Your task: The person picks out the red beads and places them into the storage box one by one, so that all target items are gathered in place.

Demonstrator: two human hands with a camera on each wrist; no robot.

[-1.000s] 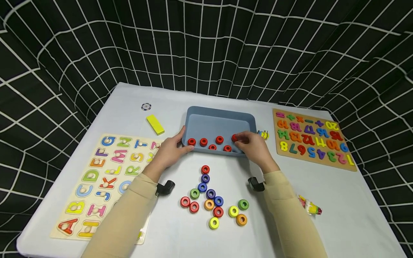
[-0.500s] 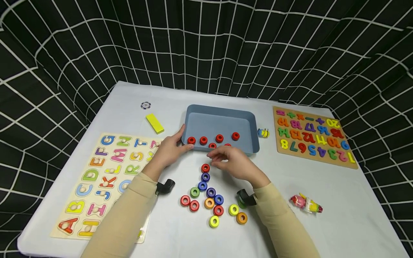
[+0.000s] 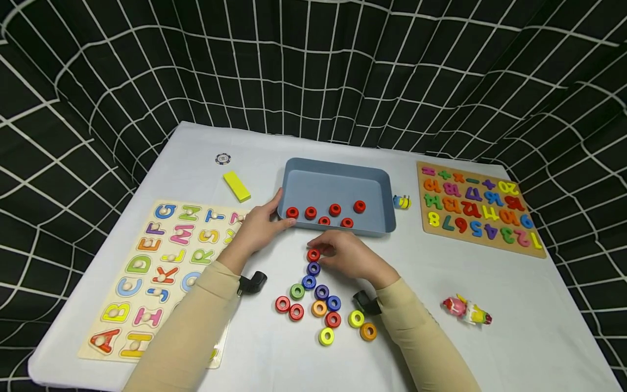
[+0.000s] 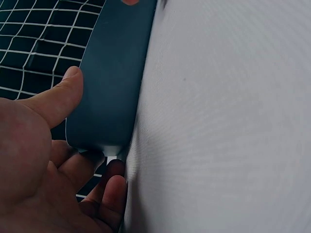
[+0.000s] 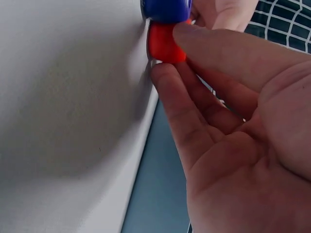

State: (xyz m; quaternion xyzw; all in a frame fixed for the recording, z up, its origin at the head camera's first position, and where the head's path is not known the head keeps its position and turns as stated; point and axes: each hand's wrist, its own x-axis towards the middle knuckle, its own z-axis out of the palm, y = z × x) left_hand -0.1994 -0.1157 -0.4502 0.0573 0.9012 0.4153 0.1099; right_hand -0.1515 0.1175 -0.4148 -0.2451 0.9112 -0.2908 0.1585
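Out of the blue-gray tray [image 3: 338,188] has come the right hand [image 3: 350,256], and it is now on a red ring [image 5: 163,43] outside, at about seven o'clock from the tray. Its thumb and a finger pinch that ring. A purple ring [image 5: 167,9] touches the red one at six o'clock. From there, more rings [image 3: 326,342] lie spread out below, in lots of colors.

At the tray's eight o'clock corner, the left hand [image 3: 257,231] has not moved. Its thumb and fingers grip the corner. Six red rings [image 3: 335,213] sit inside, near the six o'clock side.

Going by the tray, a bee toy [image 3: 402,202] is just beside it at three o'clock, with a number board [image 3: 438,231] farther out. A letter board [image 3: 157,260] is at eight o'clock, and a yellow block [image 3: 237,186] is at nine.
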